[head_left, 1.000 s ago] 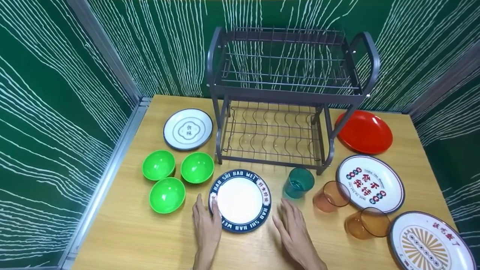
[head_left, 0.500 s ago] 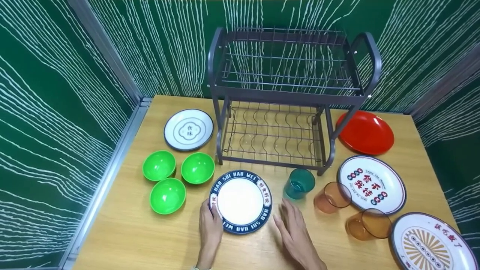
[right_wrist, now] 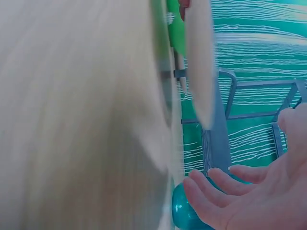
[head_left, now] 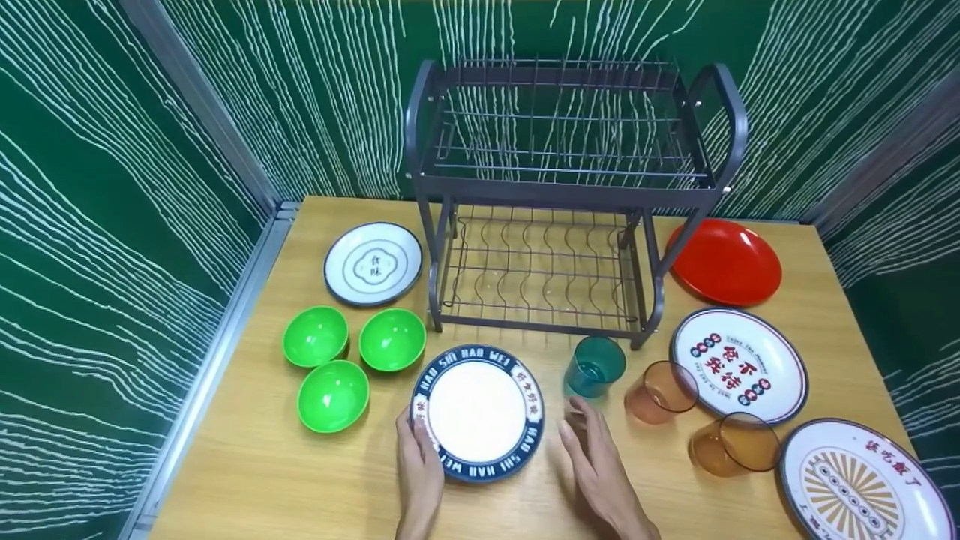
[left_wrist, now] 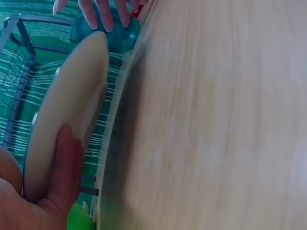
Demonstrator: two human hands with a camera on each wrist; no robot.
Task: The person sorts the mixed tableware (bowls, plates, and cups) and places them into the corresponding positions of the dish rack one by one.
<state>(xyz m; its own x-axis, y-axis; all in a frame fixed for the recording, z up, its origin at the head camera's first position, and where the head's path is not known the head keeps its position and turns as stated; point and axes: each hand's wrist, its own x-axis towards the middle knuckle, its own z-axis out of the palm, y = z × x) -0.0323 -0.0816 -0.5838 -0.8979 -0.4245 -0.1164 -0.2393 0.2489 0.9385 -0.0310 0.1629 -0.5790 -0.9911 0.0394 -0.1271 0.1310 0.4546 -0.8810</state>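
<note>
My left hand [head_left: 421,466] grips the left rim of a white plate [head_left: 478,411] with a dark blue lettered border, thumb on top. In the left wrist view the plate [left_wrist: 64,105] is seen from the side, raised off the tabletop, with fingers [left_wrist: 63,165] under its base. To the right of the plate, my right hand [head_left: 602,469] is apart from it, fingers relaxed and holding nothing. A teal glass [head_left: 595,367] stands just beyond the right fingertips; in the right wrist view the glass [right_wrist: 187,211] is partly hidden behind them.
Behind the plate stands a two-tier dark dish rack [head_left: 540,326]. Three green bowls [head_left: 334,396] and a small white plate [head_left: 375,262] lie left. On the right are two orange-tinted glasses [head_left: 660,394], a red plate [head_left: 726,262] and two patterned plates [head_left: 741,366].
My left hand has closed on the plate's left rim and raised that plate from the table. The right hand has shifted only slightly.
</note>
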